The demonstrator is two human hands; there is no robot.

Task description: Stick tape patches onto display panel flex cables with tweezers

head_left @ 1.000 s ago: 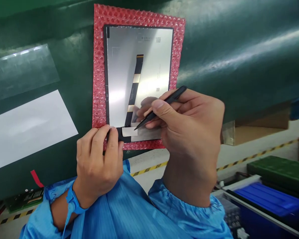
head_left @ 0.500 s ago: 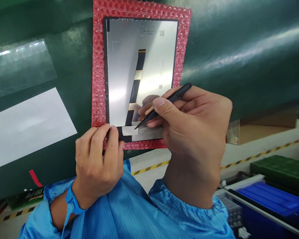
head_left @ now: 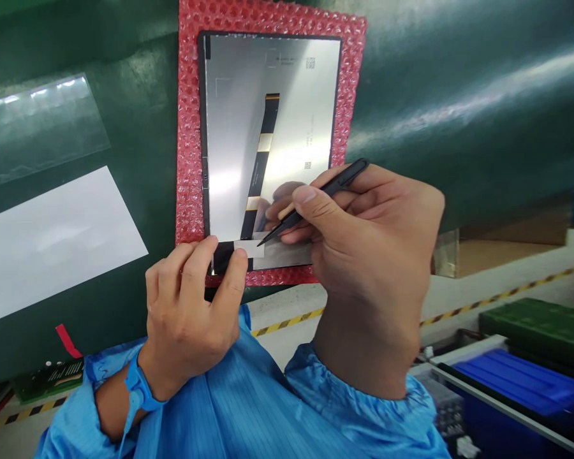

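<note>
A display panel (head_left: 234, 140) lies silver back up on red bubble wrap (head_left: 189, 127). A dark flex cable (head_left: 256, 182) runs along it down to the lower edge. At that edge a small white label (head_left: 247, 247) overlaps a black strip (head_left: 224, 256). Black tweezers (head_left: 291, 218) are pinched in my right hand (head_left: 363, 236), their tip at the label's right part. My left hand (head_left: 196, 299) rests on the panel's lower left corner, thumb and index finger apart. The thumb tip touches the label's lower left part; nothing is held in this hand.
White paper (head_left: 57, 245) and a clear plastic sheet (head_left: 43, 131) lie to the left on the green mat (head_left: 138, 108), with a red strip (head_left: 68, 341) near its front edge. Right of me stand a cardboard box (head_left: 507, 245) and a blue bin (head_left: 526, 382).
My left thumb has moved right from the black strip onto the label and spread away from the index finger, uncovering more of the strip. My right hand and the tweezers have barely moved.
</note>
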